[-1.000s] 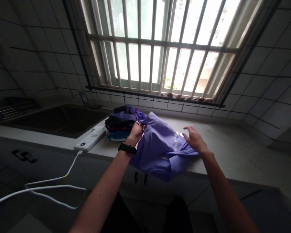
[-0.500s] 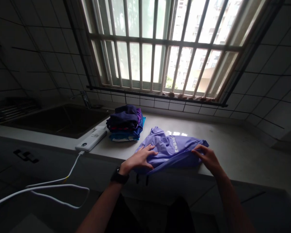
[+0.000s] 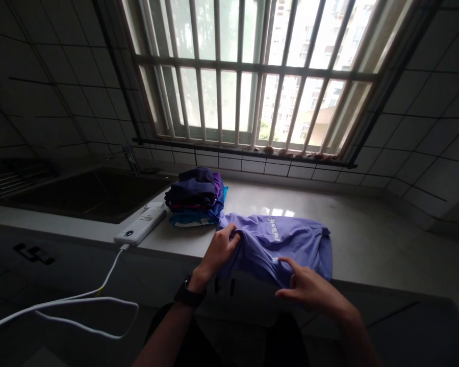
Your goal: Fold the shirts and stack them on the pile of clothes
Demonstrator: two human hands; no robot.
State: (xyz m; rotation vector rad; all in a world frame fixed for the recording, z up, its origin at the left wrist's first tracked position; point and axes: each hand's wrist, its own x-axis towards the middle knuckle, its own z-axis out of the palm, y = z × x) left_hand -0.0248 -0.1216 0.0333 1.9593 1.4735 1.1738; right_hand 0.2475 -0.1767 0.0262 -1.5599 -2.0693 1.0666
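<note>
A lavender garment with white lettering lies on the counter, its near side drooping over the front edge. My left hand, a dark watch on its wrist, is closed on a bunched fold at the garment's left end. Over the near side hovers my right hand, thumb and index finger spread apart with nothing between them. Its index fingertip is close to a small white mark on the cloth; whether it touches cannot be made out. Behind the left hand sits a stack of folded dark blue, purple and teal clothes.
Left of the stack, a white power bank lies near the counter edge, its white cable hanging in a loop. A dark sink with a faucet is farther left. A barred window rises behind the counter.
My left hand has gone from spread on the cloth to closed on its left end. The right hand has let go of the right end and moved left and nearer. The garment lies flatter.
</note>
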